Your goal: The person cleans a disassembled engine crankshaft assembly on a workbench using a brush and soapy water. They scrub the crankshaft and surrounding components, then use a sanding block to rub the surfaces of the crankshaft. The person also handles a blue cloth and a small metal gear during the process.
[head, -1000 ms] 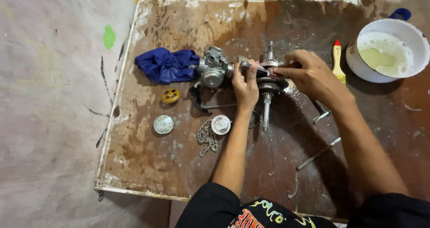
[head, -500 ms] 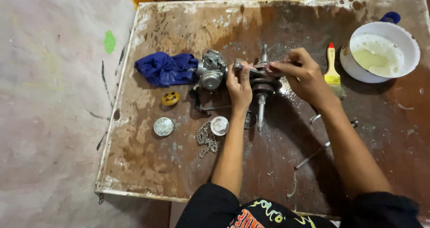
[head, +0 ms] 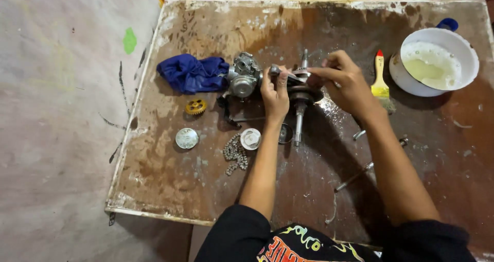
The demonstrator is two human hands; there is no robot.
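A steel crankshaft [head: 299, 101] lies in the middle of a worn brown board [head: 206, 154], its shaft pointing toward me. My left hand [head: 275, 94] grips its connecting rod [head: 284, 74] from the left. My right hand [head: 346, 82] pinches the upper side of the crankshaft from the right, fingers closed on it. A grey carburettor [head: 243, 76] sits just left of my left hand, touching a crumpled blue cloth [head: 193, 73].
A white bowl [head: 436, 87] of pale liquid stands at the far right, with a yellow-handled paintbrush [head: 381, 81] beside it. A brass gear [head: 195, 106], two round metal caps [head: 186, 138], a chain [head: 234, 155] and long bolts [head: 355, 177] lie on the board.
Both hands stay on the crankshaft, which has shifted slightly left and up in view as the camera moved. The right hand's fingers have curled tighter on its upper side.
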